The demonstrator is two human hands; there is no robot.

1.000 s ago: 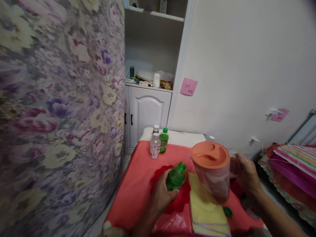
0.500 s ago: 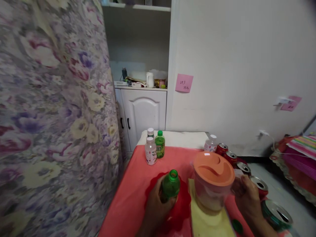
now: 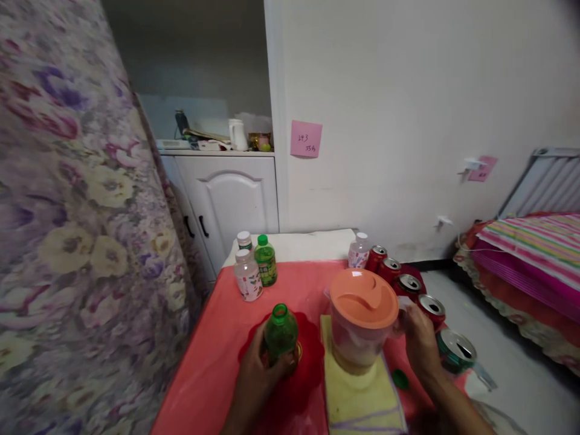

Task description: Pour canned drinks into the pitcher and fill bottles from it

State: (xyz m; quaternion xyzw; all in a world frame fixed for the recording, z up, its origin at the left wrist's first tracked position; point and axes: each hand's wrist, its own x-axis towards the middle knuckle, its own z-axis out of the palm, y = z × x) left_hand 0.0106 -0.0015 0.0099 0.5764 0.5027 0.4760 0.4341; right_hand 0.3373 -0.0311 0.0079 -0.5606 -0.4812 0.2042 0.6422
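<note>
My left hand (image 3: 260, 371) is wrapped round an uncapped green bottle (image 3: 281, 333), held upright over a red scalloped tray (image 3: 312, 356). The fingers of my right hand (image 3: 417, 338) are closed round the handle of a clear pitcher (image 3: 357, 347) with an orange lid (image 3: 364, 298). That pitcher is upright over a yellow cloth (image 3: 362, 405), with some liquid low inside it. A green cap (image 3: 400, 379) lies on the table between the cloth and my right forearm.
Capped bottles, one of them green (image 3: 266, 264), stand at the back left. Another bottle (image 3: 359, 251) and several opened cans (image 3: 431, 309) line the right edge of the red-covered table (image 3: 203, 356). A bed (image 3: 534, 260) is at the far right, a floral curtain (image 3: 67, 211) at the left.
The view has swung to the right, so everything sits further left and more of the bed shows. Both hands keep their hold on the bottle and the pitcher.
</note>
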